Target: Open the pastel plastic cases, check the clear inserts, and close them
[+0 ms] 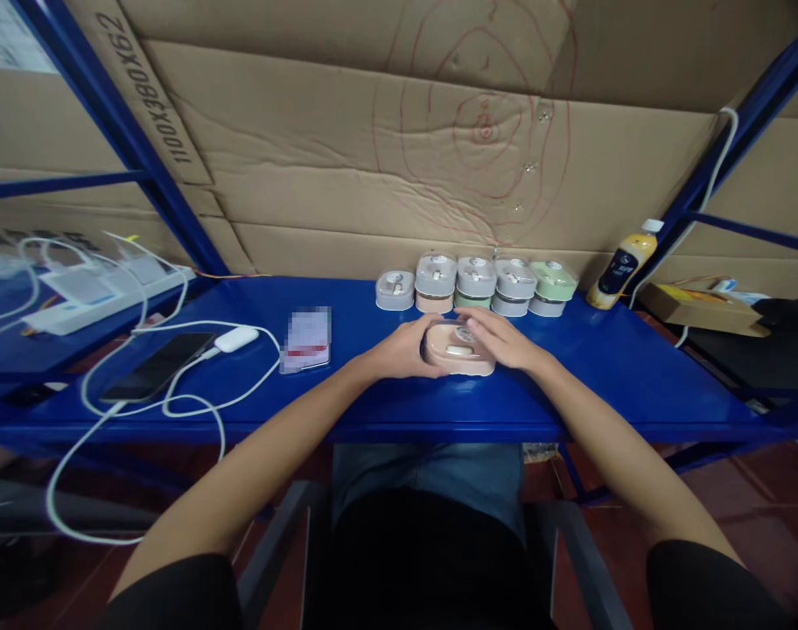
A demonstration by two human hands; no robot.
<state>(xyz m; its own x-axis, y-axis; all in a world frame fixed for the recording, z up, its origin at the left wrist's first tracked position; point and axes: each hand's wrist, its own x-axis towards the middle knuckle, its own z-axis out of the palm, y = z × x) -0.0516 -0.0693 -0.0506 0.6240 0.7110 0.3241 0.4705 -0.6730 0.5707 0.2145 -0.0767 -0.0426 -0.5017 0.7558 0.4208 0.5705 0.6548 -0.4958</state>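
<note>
In front of me on the blue table stands a small pink rounded box (pixel 463 360) with a clear lid and a pale latch-like piece on top. My left hand (pixel 409 347) is wrapped round its left side, thumb at the front and fingers behind. On the right, my right hand (pixel 500 339) grips the box's lid and right edge, with its fingers over the top. Just behind, similar boxes in grey, pink and green stand in a row; a single grey box (pixel 395 290) is at the left end, and a green-topped stack (pixel 552 287) is at the right end.
Left of my hands lie a blurred-out phone (pixel 305 339), a dark phone (pixel 157 366) and a white charger piece (pixel 236 339) with looping white cables. A power strip (pixel 110 300) sits at far left. A bottle (pixel 624 267) leans at the back right, near an open carton (pixel 701 309).
</note>
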